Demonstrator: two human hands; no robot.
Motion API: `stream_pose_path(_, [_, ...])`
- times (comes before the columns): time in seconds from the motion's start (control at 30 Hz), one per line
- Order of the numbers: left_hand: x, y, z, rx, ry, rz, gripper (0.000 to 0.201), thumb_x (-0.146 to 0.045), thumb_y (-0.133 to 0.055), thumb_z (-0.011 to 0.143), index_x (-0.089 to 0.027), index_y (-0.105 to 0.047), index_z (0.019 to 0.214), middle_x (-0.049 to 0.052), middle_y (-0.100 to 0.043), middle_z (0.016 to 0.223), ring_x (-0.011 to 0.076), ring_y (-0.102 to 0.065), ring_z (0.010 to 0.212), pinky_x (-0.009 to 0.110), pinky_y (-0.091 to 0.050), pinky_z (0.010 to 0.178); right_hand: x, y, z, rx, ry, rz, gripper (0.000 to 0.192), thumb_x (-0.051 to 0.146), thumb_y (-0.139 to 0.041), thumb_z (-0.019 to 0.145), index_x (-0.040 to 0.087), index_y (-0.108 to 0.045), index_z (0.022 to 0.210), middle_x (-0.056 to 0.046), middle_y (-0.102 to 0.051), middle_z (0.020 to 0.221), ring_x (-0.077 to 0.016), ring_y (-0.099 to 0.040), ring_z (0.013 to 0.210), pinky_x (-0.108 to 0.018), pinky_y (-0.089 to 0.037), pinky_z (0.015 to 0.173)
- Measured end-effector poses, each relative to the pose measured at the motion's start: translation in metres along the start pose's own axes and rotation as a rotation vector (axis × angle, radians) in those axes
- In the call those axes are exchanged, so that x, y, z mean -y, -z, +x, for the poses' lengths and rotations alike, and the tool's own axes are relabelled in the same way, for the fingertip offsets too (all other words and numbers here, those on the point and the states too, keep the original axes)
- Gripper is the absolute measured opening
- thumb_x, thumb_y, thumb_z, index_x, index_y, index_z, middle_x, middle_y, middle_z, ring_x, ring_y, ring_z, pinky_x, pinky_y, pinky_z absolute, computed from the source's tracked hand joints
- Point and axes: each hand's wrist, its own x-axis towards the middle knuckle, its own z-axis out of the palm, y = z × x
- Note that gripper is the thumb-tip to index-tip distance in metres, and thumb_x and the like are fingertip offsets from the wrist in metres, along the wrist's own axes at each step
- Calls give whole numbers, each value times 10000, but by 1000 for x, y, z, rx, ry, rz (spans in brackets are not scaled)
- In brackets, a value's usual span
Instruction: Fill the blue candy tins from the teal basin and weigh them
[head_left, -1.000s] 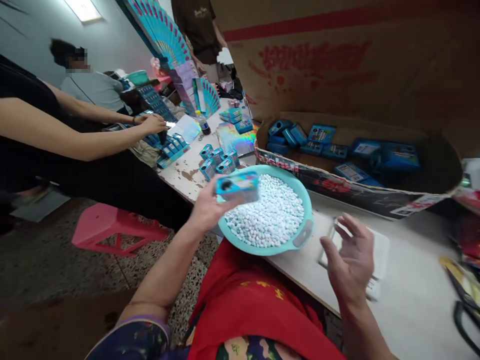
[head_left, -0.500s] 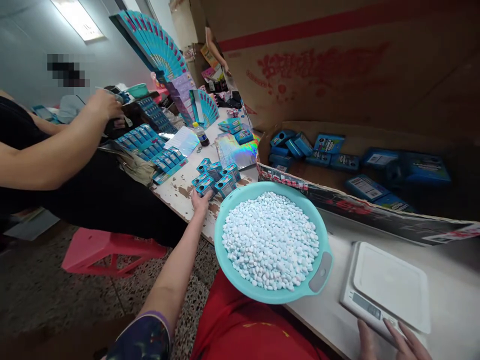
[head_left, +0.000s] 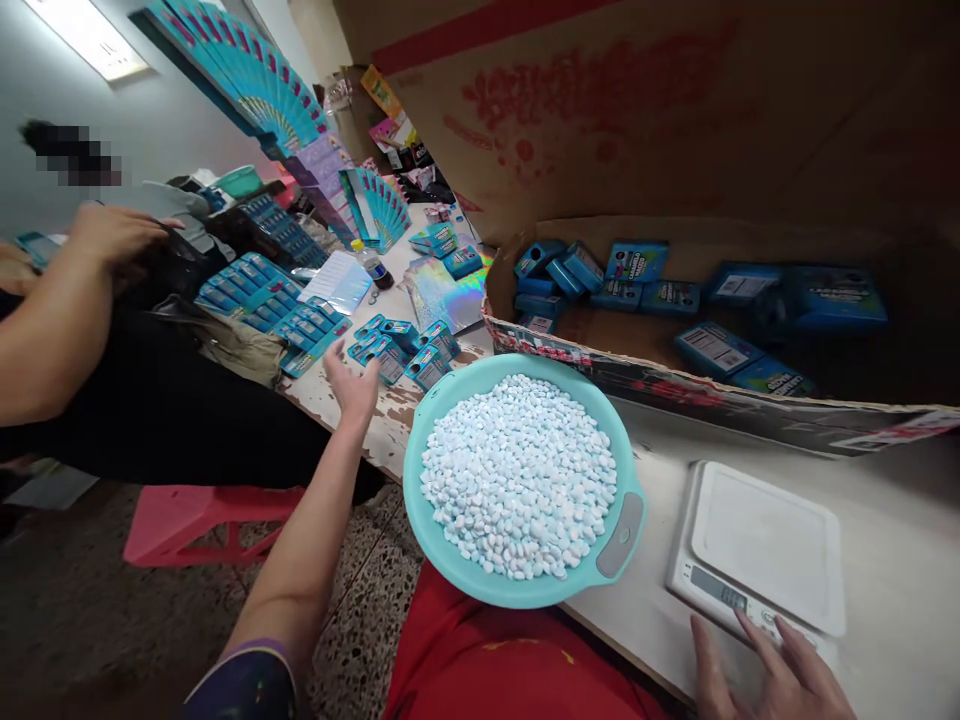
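My left hand [head_left: 352, 385] is open, fingers apart, just to the near left of a cluster of small blue boxes [head_left: 431, 367] on the table; it holds nothing. My right hand [head_left: 772, 672] lies with spread fingers at the front of a white kitchen scale [head_left: 765, 545], one fingertip close to its display and buttons. Nothing rests on the scale's plate. Between my hands a turquoise basin [head_left: 630, 450] sits at the table's edge, over my red-clothed lap, filled with small pale blue-white pellets like candies [head_left: 517, 480].
A large cardboard carton [head_left: 570, 120] with blue boxes inside stands behind the basin. A bottle of dark drink [head_left: 373, 265], a shiny holographic sheet [head_left: 450, 295] and trays of blue packs [head_left: 255, 290] lie further left. A co-worker's arm [head_left: 67, 310] is at left, above a red stool [head_left: 202, 520].
My left hand has let go of the blue box and drawn back left with fingers spread. My right hand stays by the scale. The view has shifted slightly right.
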Motion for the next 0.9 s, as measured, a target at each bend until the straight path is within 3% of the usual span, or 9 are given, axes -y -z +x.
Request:
stream_pose_path(0.03, [-14, 0, 3, 40, -105, 7, 654, -348, -542, 838, -201, -286, 1421, 146, -406, 1439, 257, -416, 1327, 402, -381, 1085, -1, -1, -2, 2, -7, 2, 725, 249, -859, 641, 259, -599, 1317, -156, -636, 1105, -360, -637, 959, -500, -564, 767])
stream_pose_path(0.1, [-45, -11, 10, 238, -278, 124, 679, -428, -611, 798, -218, -384, 1403, 128, -468, 1405, 298, -437, 1300, 439, -355, 1100, -4, -3, -6, 1, -17, 16, 731, 248, -861, 636, 260, -598, 1318, -155, -634, 1127, -362, -638, 960, -508, -565, 774])
stream_pose_path(0.17, [-70, -32, 13, 418, -321, 291, 796, -507, -655, 756, -226, -370, 1443, 154, -450, 1425, 368, -409, 1301, 509, -375, 1061, -6, -4, -9, 0, -20, 19, 721, 236, -854, 644, 257, -600, 1317, -156, -635, 1144, -363, -640, 964, -510, -565, 779])
stream_pose_path(0.23, [-84, -52, 12, 504, -302, 447, 846, -516, -663, 749, -235, -334, 1476, 191, -446, 1407, 410, -402, 1277, 530, -428, 977, -5, -4, -9, 4, -21, 3, 737, 223, -853, 649, 259, -584, 1334, -158, -630, 1167, -367, -639, 981, -512, -561, 795])
stream_pose_path(0.4, [-81, -71, 9, 397, -294, 665, 669, -456, -568, 835, -235, -391, 1441, 234, -519, 1227, 416, -476, 1137, 499, -475, 838, 0, -2, -7, 60, -21, -38, 771, 235, -842, 678, 276, -521, 1377, -158, -603, 1191, -361, -625, 1028, -515, -550, 828])
stream_pose_path(0.53, [-70, -65, 25, 381, -295, 685, 668, -499, -551, 842, -206, -399, 1423, 239, -502, 1230, 431, -449, 1138, 506, -462, 832, 5, 2, -5, 107, -68, -24, 712, 208, -798, 725, 291, -502, 1368, -147, -572, 1194, -353, -594, 1074, -536, -542, 846])
stream_pose_path(0.7, [-67, -58, 38, 418, -279, 644, 684, -613, -384, 893, -160, -380, 1405, 245, -441, 1304, 451, -392, 1187, 544, -436, 868, 10, 6, -6, 186, -111, 3, 669, 173, -758, 754, 292, -483, 1352, -157, -540, 1219, -377, -538, 1156, -591, -509, 888])
stream_pose_path(0.83, [-78, -51, 31, 356, -294, 625, 665, -681, -367, 874, -228, -408, 1359, 165, -420, 1397, 413, -349, 1237, 557, -389, 940, 10, 5, -10, 161, -87, 34, 538, 188, -749, 767, 230, -549, 1265, -164, -550, 1193, -374, -520, 1174, -563, -503, 885])
stream_pose_path(0.9, [-89, -43, 24, 326, -316, 598, 691, -677, -374, 876, -207, -390, 1381, 168, -364, 1467, 425, -320, 1285, 601, -342, 984, 10, 3, -10, 141, -54, 59, 442, 206, -745, 777, 198, -589, 1191, -158, -558, 1182, -357, -522, 1175, -533, -502, 887])
